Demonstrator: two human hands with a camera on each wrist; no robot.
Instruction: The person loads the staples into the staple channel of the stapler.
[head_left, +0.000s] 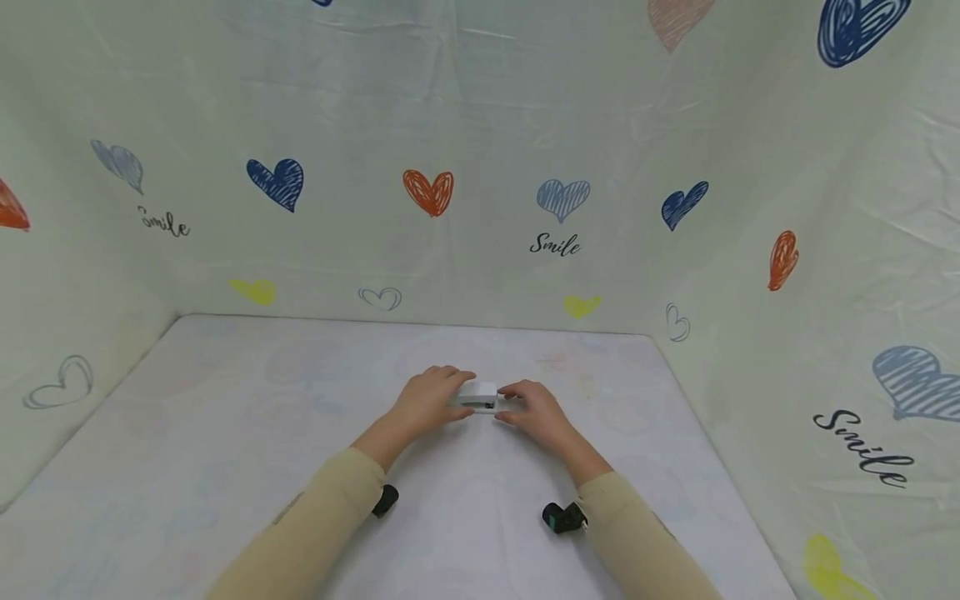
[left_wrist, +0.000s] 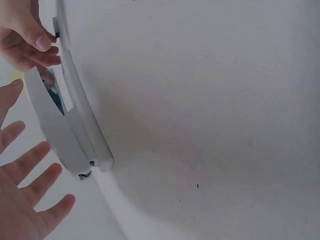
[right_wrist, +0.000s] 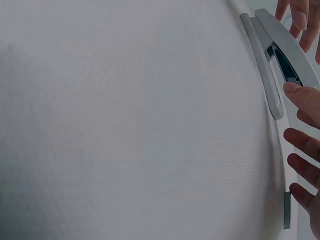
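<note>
A white-and-grey stapler lies crosswise on the white tabletop. In the right wrist view its curved upper arm sits over a long base, with a dark gap between them. My left hand is around the stapler's left end, thumb in front and fingers behind; in the left wrist view its fingers are spread and straight. At the other end, my right hand has its thumb and forefinger apart, fingertips right at the upper arm's tip. A narrow grey strip lies beside the right hand's little finger.
The white tabletop stretches out around both hands. A pale curtain printed with hearts and words rises behind it and along both sides. Black wrist devices hang below the sleeves.
</note>
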